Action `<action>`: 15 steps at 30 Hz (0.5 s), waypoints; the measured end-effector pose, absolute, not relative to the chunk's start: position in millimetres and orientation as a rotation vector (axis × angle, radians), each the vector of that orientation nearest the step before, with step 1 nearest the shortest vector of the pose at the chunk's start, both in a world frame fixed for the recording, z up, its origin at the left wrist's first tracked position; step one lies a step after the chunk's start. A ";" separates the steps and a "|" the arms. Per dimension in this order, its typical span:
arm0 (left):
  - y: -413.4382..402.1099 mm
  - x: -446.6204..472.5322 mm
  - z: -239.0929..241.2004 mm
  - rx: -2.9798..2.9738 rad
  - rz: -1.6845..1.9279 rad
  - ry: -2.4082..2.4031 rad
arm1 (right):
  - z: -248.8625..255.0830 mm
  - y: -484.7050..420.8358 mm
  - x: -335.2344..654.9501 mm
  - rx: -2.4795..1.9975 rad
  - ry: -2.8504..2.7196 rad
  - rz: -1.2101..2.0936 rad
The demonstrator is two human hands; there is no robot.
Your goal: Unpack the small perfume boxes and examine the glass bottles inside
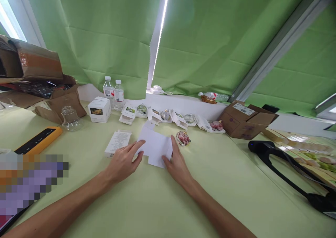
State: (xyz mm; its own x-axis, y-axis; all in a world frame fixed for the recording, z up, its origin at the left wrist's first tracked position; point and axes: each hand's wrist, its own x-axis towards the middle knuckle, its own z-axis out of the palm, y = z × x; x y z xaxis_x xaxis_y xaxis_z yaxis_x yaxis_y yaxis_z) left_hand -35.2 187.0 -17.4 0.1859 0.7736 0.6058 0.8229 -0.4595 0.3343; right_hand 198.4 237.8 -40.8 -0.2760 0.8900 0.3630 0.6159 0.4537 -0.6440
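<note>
A white folded piece of card (156, 148) with cut flaps is held up over the table between my two hands. My left hand (124, 162) pinches its left edge between thumb and fingers. On the right side, my right hand (178, 164) grips the card, thumb in front and fingers behind a bent-up flap. Just beyond my right fingertips sits a round clear ornament (183, 138) with pink contents and a gold-coloured top. A flattish white printed box (118, 142) lies beside my left hand, partly hidden by it.
Behind stand a white box with a picture (99, 110), two water bottles (119, 95) and a row of opened small boxes (154, 115) with round ornaments. A clear jar (70, 119) and orange power strip (39, 140) are left; a cardboard box (243, 121) and black curved device (280, 177) are right.
</note>
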 end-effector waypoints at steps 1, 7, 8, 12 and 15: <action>186.5 -34.5 -17.7 -2.386 -1.178 -1.598 | -41.1 238.0 197.7 -1.247 -1.975 0.571; 184.4 -30.2 -12.7 -2.481 -1.472 -1.868 | -32.6 234.6 192.3 -1.179 -1.724 0.875; 184.7 -30.3 -11.3 -2.490 -1.481 -1.913 | -31.1 234.3 192.1 -1.176 -1.703 0.903; 185.7 -30.5 -6.9 -2.601 -1.386 -2.002 | -29.6 236.1 193.4 -1.184 -1.646 1.031; 182.8 -27.3 -3.0 -2.704 -1.410 -2.024 | -27.9 236.6 193.2 -1.143 -1.603 1.135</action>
